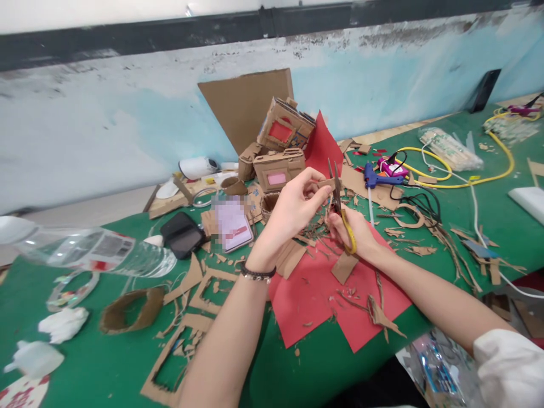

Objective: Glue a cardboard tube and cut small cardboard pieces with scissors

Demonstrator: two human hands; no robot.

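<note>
My left hand (302, 198) pinches a small strip of cardboard (328, 183) between thumb and fingers. Right beside it, my right hand (351, 229) is closed round a pair of scissors (337, 190) with yellow handles, its blades pointing up and slightly parted at the strip. Below both hands lies red paper (304, 306), strewn with cardboard scraps and torn shreds. Behind them stand a cardboard camera-like model (278, 170) with a pink window and, on top, a tilted cardboard box model (283, 129) with a red window.
A clear plastic bottle (106, 249) lies at left near a cardboard ring (131, 311). A phone (233, 224) lies left of my hands. To the right are a blue glue gun (376, 177), yellow cable (488, 180) and bagged sticks (450, 148). A painted wall (127, 119) bounds the back.
</note>
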